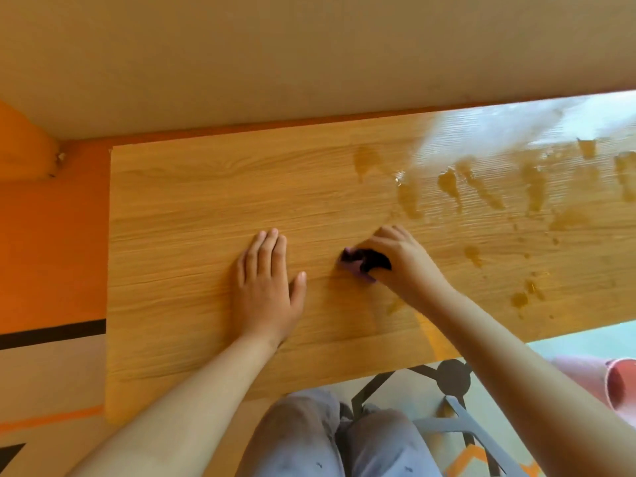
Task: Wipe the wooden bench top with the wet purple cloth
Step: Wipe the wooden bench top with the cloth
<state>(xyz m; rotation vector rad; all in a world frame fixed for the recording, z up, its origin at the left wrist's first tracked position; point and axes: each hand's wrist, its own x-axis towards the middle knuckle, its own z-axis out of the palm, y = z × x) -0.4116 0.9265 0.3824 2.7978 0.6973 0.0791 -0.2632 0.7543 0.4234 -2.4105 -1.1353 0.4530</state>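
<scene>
Bench (213, 208): wet streaks lie right of your cloth (364, 261).
Grip: right hand (401, 259) bunches cloth; left hand (266, 284) flat.

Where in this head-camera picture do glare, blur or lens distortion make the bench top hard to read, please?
Head view: white glare washes out the far right of the bench top, beside the wet patches; the purple cloth in the right hand is dark and soft, its folds unreadable; the wide lens bows the bench edges; the left hand looks fairly sharp.
</scene>
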